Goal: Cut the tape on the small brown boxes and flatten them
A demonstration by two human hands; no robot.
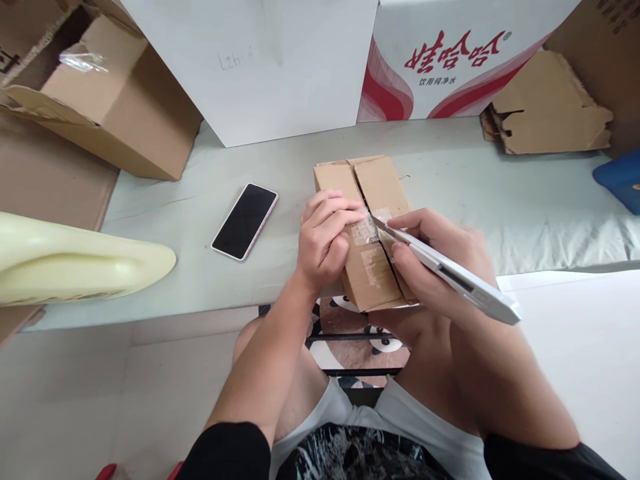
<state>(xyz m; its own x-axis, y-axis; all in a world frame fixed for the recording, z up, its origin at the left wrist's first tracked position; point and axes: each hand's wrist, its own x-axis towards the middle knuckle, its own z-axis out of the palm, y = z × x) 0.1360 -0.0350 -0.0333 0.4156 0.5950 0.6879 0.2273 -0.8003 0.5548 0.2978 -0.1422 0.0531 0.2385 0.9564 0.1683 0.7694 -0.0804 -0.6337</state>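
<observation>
A small brown cardboard box (pixel 384 183) rests near the front edge of the cloth-covered surface, its two top flaps meeting at a dark seam. Clear tape (pixel 363 230) crosses the seam in its middle. My left hand (pixel 325 237) grips the left side of the box, with fingers curled over the top beside the tape. In my right hand (pixel 435 253) is a white utility knife (pixel 455 273), its blade out and its tip at the taped seam. Part of the box's right side is hidden behind my right hand.
A phone (pixel 245 221) lies left of the box. Behind stand a large white box (pixel 285 73), a red-and-white carton (pixel 435 67) and an open cardboard box (pixel 130 93). Torn cardboard (pixel 550 107) lies at the right. A pale yellow object (pixel 85 260) juts in from the left.
</observation>
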